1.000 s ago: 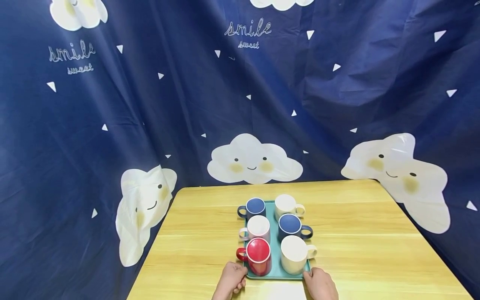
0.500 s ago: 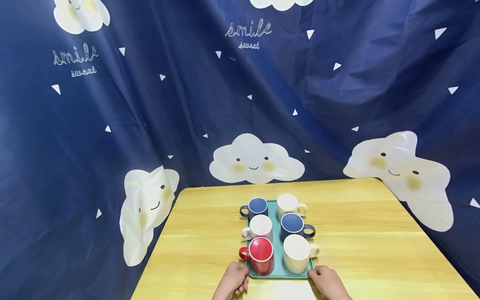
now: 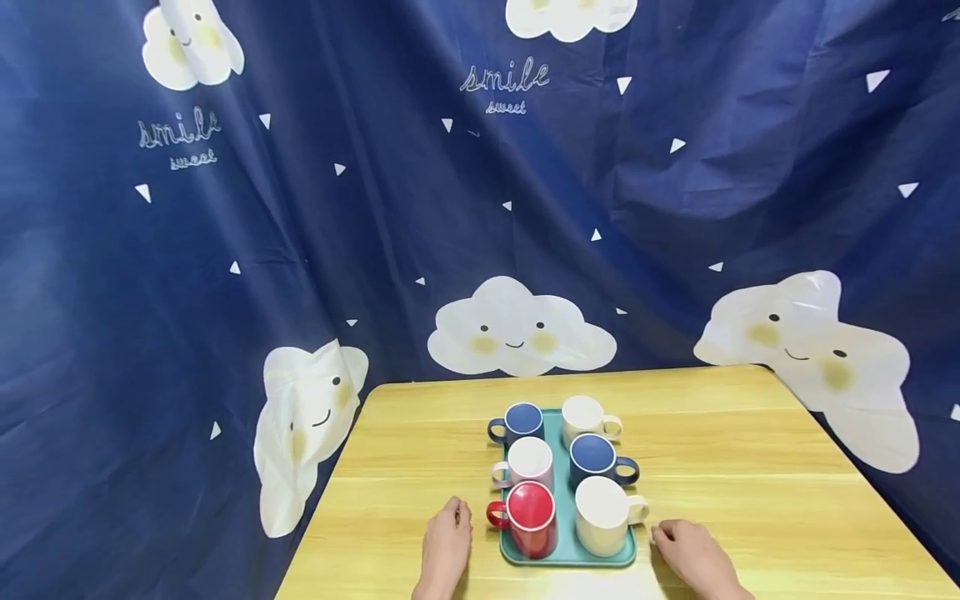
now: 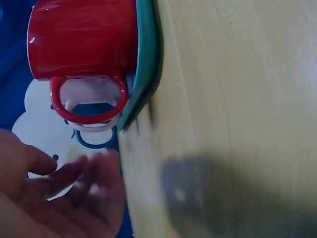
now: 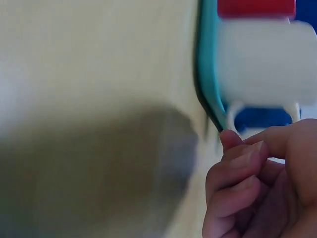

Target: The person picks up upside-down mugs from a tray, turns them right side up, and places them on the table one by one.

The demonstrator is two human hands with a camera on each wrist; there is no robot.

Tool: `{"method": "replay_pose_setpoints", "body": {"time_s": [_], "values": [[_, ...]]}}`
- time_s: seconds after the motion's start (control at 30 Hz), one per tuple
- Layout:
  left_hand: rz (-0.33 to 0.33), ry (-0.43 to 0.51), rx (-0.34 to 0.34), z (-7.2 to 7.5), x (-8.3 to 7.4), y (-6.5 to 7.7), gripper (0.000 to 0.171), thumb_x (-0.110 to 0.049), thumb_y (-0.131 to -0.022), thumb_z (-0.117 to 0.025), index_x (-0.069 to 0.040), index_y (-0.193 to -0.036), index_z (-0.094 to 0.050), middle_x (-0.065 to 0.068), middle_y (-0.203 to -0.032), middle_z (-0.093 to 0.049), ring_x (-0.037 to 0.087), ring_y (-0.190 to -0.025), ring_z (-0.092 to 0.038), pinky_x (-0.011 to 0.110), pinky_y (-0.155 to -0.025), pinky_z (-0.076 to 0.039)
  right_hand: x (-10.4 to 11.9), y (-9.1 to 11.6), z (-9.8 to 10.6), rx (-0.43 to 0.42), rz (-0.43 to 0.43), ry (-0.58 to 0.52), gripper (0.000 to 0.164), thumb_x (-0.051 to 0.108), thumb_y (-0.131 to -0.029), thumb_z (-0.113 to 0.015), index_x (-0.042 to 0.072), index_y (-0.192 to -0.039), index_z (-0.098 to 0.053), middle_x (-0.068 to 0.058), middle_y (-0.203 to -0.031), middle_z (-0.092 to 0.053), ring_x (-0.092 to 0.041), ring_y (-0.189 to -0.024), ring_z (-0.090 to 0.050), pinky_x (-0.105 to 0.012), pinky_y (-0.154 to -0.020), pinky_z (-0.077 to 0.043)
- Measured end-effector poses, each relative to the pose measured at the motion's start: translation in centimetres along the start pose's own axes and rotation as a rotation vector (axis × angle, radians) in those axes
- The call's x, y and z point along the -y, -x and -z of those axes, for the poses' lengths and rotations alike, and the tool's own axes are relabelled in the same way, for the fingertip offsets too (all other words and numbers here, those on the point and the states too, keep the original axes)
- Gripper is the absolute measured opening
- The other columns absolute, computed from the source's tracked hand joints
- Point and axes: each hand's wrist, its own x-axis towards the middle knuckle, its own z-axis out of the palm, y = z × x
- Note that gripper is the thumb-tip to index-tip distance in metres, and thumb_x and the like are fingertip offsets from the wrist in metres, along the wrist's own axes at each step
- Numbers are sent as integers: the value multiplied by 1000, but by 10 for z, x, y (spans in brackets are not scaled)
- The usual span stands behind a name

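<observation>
Plainly, both hands stood apart from the teal tray (image 3: 566, 500), which lay flat on the wood-grained worktop (image 3: 390, 467) with six mugs upright on it in two columns of three. The left hand (image 3: 447, 542) was beside the tray's near left corner, its fingers (image 4: 104, 183) relaxed, loosely curled and holding nothing; the wrist view showed them somewhat blurred, near the handle of the red mug (image 3: 534, 540). The right hand (image 3: 697, 557) sat just beyond the near right corner, its fingers (image 5: 233, 168) bent more closely toward the palm but also holding nothing, near the handle of the front cream mug (image 3: 602, 517). Whether either hand touched the worktop could not be told. Behind the red mug came a pale pink mug (image 3: 531, 458), then a navy mug (image 3: 523, 421) at the far end. Behind the front cream mug stood a second navy mug (image 3: 592, 457) and, farthest back, another cream mug (image 3: 582, 417). The left column's handles pointed left, the right column's right. Past the worktop hung a dark blue cloth (image 3: 405, 167) printed with smiling clouds (image 3: 521, 329), small white triangles and lettering.
</observation>
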Motion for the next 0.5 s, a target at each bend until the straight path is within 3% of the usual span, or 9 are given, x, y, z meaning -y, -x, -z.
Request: {"method": "replay_pose_setpoints", "body": {"time_s": [0.07,0.17,0.27,0.37,0.5], "values": [[-26,-45,-29,0,-3,-1,17,-18,-104,-53,-5,-106,-65,0,-85,-63,14,-73,-60,34,-62,-50,-1,-4,10,-34,19,17,34,20,-99,-53,15,-65,-50,0,-60,-46,-17,-58,-43,-32,-54,-33],[-64,-78,-56,-5,-4,-1,27,-22,-104,-55,-3,-123,-61,8,-109,-66,25,-97,-65,46,-82,-55,3,-15,22,-85,41,21,33,21,-99,-52,14,-67,-51,1,-59,-46,-17,-56,-43,-32,-52,-32],[-80,-90,-60,-10,-8,1,37,-28,-105,-55,-3,-132,-59,16,-128,-62,37,-115,-60,56,-97,-50,11,-32,31,-129,89,26,25,21,-100,-54,10,-78,-59,1,-63,-50,-16,-56,-46,-32,-50,-35],[-92,-88,-51,-17,-14,1,44,-32,-106,-52,-2,-139,-54,19,-138,-57,41,-125,-55,58,-104,-46,21,-55,36,-188,160,40,16,17,-97,-56,3,-95,-64,-5,-73,-61,-19,-62,-55,-36,-51,-44],[-79,-55,-38,-24,-22,1,53,-34,-107,-51,-3,-149,-43,21,-147,-50,41,-132,-50,58,-107,-43,33,-88,38,-276,277,70,25,6,-94,-56,-6,-114,-62,-17,-95,-67,-31,-82,-66,-48,-68,-56]]}}
